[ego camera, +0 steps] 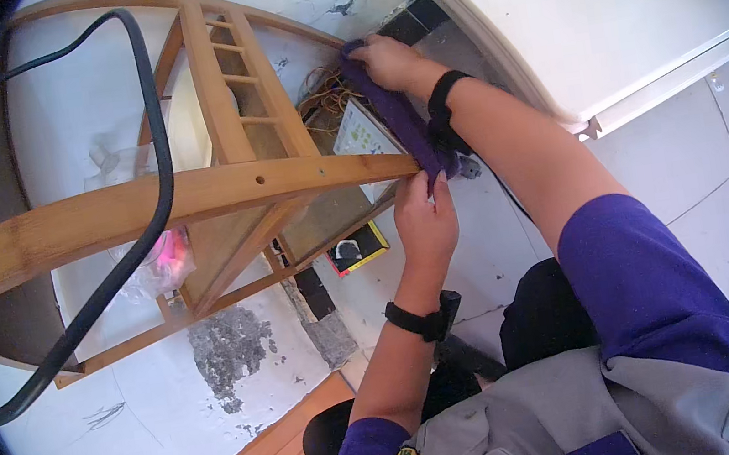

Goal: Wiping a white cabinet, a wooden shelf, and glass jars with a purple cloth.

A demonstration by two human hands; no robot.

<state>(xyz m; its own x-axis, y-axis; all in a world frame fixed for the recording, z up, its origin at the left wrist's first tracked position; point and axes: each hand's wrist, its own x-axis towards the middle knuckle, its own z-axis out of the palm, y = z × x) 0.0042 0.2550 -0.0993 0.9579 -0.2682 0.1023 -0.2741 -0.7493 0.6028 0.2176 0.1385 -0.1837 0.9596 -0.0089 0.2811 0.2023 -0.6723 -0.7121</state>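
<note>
A long strip of folded purple cloth (387, 103) runs between my two hands along one end of a wooden shelf rack (222, 192). My right hand (393, 65) grips its far end beside the far corner of the rack. Closer to me, my left hand (427, 219) pinches the near end, right at the tip of the rack's near rail. The cloth hides part of the rack's end edge. Behind it, a white printed sheet or box (363, 136) bearing writing leans inside the rack, near some tangled orange cords (326, 94).
A black hose or cable (151, 117) arches across the rack. Inside hangs a clear plastic bag (159, 265) with something pink. A small black, yellow and red box (357, 249) lies on the tiled floor (667, 167). A white cabinet (585, 12) stands to the right.
</note>
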